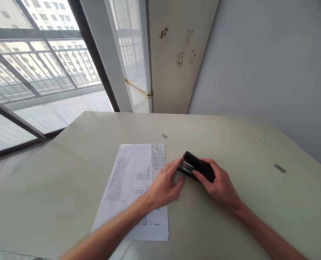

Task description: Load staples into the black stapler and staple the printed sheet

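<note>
Right hand (222, 185) gripped the stapler (200, 167). Left hand (163, 186), loosely uncurled, crossed the edge of the paper (131, 173) to the stapler's front end.

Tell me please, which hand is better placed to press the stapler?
Probably the right hand: it grips the stapler from the side. The left hand, partly over the paper, reaches only the stapler's open end.

You can pass freely over the bench (238, 139) left of the paper (134, 153) and beyond the stapler (199, 166), toward the far edge. Between paper and stapler, your left hand (164, 183) blocks the way; your right hand (222, 183) covers the stapler's right end.
</note>
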`<state>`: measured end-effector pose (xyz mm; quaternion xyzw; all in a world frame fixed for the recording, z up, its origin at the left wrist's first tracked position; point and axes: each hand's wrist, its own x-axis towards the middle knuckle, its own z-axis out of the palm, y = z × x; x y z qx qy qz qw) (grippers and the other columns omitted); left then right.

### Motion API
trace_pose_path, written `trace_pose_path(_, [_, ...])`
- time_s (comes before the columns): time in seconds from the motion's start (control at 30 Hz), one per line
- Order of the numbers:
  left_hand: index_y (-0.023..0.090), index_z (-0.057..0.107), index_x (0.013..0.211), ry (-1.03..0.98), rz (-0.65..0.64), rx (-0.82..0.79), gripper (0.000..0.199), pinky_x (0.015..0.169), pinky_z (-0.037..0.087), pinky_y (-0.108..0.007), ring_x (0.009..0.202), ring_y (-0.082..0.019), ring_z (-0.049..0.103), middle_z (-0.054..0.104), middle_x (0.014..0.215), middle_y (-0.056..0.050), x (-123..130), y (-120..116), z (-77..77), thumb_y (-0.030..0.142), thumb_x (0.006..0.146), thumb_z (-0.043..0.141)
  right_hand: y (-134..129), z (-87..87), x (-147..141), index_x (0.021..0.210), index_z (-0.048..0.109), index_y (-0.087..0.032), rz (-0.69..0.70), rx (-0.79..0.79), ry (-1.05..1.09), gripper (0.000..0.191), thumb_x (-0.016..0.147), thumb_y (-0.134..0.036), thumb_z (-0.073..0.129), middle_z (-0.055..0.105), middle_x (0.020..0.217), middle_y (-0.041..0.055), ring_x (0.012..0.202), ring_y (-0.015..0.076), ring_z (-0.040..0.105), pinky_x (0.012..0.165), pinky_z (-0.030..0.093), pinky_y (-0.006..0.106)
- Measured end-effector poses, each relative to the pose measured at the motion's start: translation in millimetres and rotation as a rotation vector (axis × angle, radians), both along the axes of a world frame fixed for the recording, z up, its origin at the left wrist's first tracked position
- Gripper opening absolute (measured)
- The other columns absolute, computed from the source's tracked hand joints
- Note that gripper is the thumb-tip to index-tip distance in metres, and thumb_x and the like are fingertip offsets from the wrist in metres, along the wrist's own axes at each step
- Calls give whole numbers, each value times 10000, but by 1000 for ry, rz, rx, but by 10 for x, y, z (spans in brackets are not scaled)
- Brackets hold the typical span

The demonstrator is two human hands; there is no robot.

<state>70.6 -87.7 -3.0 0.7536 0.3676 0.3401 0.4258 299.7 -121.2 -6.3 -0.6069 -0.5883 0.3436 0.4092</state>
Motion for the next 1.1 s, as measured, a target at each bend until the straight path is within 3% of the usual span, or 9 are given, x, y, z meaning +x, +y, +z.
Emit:
trace_pose_path(0.13, [327, 363, 1660, -37, 79, -67, 706, 1303, 296, -581, 1578, -311, 390, 474, 1665, -67, 26, -21, -9, 228, 998, 587, 33, -45, -1, 1189, 636, -270, -40, 105, -119, 392, 953, -581, 674, 783, 1113, 86, 954, 290, 738, 797, 615, 419])
trace_pose_path(0.23, [291, 476, 1561, -102, 182, -152, 569, 1274, 335, -561, 1512, -310, 482, 555, 1600, -90, 19, 30, 24, 248, 1007, 600, 50, -82, 55, 1187, 641, -270, -73, 164, -202, 392, 957, -587, 664, 784, 1097, 82, 901, 276, 721, 788, 596, 420])
trace_pose_path(0.43, [222, 640, 1228, -223, 213, -203, 238, 1080, 498, -442, 1189, -248, 686, 743, 1269, -111, 29, 58, 27, 218, 1001, 567, 132, -152, 118, 1164, 670, -255, -145, 130, -271, 412, 932, -595, 696, 783, 1039, 69, 877, 268, 708, 832, 578, 422])
trace_pose_path(0.57, [213, 676, 1108, -196, 221, -198, 171, 880, 540, -367, 978, -218, 697, 772, 1094, -92, 37, 32, 26, 210, 982, 560, 418, -188, 12, 1212, 667, -232, -95, 180, -288, 435, 952, -582, 671, 774, 1117, 86, 978, 280, 712, 905, 558, 431])
trace_pose_path(0.67, [223, 712, 1070, -110, 96, -108, 189, 749, 534, -330, 909, -209, 700, 782, 1065, -81, -72, 75, 106, 242, 1011, 533, 743, -205, -143, 1212, 659, -214, -25, 232, -274, 438, 968, -579, 646, 761, 1125, 96, 1014, 286, 704, 936, 548, 443])
trace_pose_path(0.77, [250, 727, 1106, 68, -33, 116, 215, 876, 566, -372, 999, -224, 712, 785, 1092, -60, -423, 181, 194, 277, 1048, 522, 1033, -229, -310, 1189, 655, -219, 50, 296, -268, 437, 964, -593, 640, 745, 1157, 104, 1068, 300, 688, 977, 533, 461])
trace_pose_path(0.9, [263, 678, 1271, 390, 16, 349, 276, 1163, 480, -508, 1355, -283, 596, 708, 1373, -69, -1187, 277, 151, 395, 1095, 512, 1239, -278, -495, 1179, 655, -234, 84, 324, -262, 446, 956, -619, 626, 733, 1163, 109, 1062, 306, 685, 972, 537, 471])
trace_pose_path(1.0, [297, 561, 1471, 527, -8, 382, 404, 1253, 407, -535, 1506, -287, 475, 600, 1551, -50, -1683, 216, 64, 434, 1092, 530, 1319, -300, -627, 1169, 651, -235, 100, 326, -253, 426, 960, -604, 614, 717, 1151, 112, 1078, 312, 676, 991, 534, 481])
trace_pose_path(1.1, [310, 538, 1494, 603, -9, 366, 431, 1264, 402, -529, 1526, -286, 456, 585, 1570, -35, -1933, 83, 41, 439, 1083, 549, 1384, -279, -754, 1183, 645, -244, 133, 310, -247, 366, 957, -533, 634, 697, 1180, 105, 1116, 302, 666, 1027, 531, 470])
